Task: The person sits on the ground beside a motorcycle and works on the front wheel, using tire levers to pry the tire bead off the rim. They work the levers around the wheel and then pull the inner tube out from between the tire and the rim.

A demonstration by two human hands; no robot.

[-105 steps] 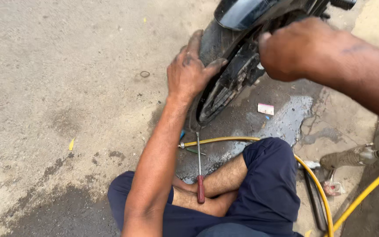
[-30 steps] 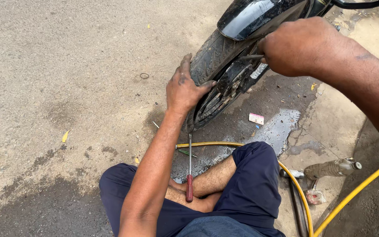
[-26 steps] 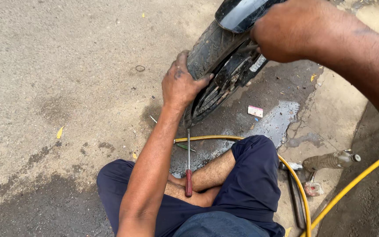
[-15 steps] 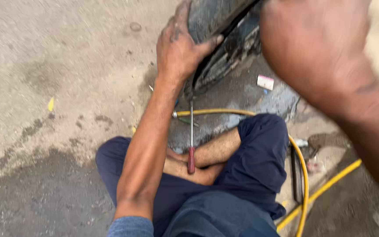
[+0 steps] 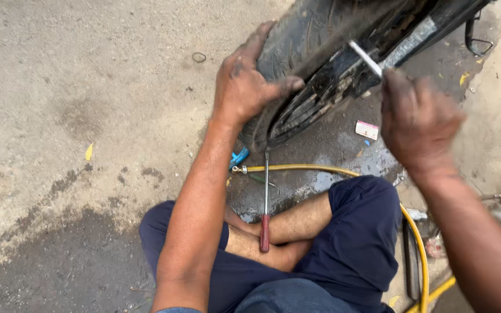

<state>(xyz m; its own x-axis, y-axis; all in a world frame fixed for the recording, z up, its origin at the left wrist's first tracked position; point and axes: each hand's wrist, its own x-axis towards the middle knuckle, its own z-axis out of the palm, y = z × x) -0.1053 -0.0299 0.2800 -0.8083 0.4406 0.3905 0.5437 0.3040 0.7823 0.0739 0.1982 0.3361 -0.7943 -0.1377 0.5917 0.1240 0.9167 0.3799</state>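
My left hand point(image 5: 244, 87) lies spread over the black tyre point(image 5: 297, 46) of a two-wheeler, thumb hooked over its edge near the rim. My right hand point(image 5: 418, 119), slightly blurred, is at the wheel's right side with its fingers pinched on a thin white stick point(image 5: 365, 58) that points into the wheel. A screwdriver with a red handle point(image 5: 265, 232) rests on my crossed leg, and its shaft reaches up to the tyre's lower edge.
A yellow hose point(image 5: 320, 169) with a metal nozzle curves across the wet concrete and around my right knee. A small blue piece point(image 5: 239, 156) and a white packet point(image 5: 366, 129) lie on the ground near the wheel. Dry concrete spreads to the left.
My right hand has dropped from the top of the wheel to its right side and now pinches the white stick. My left hand stays on the tyre. The view has moved closer.
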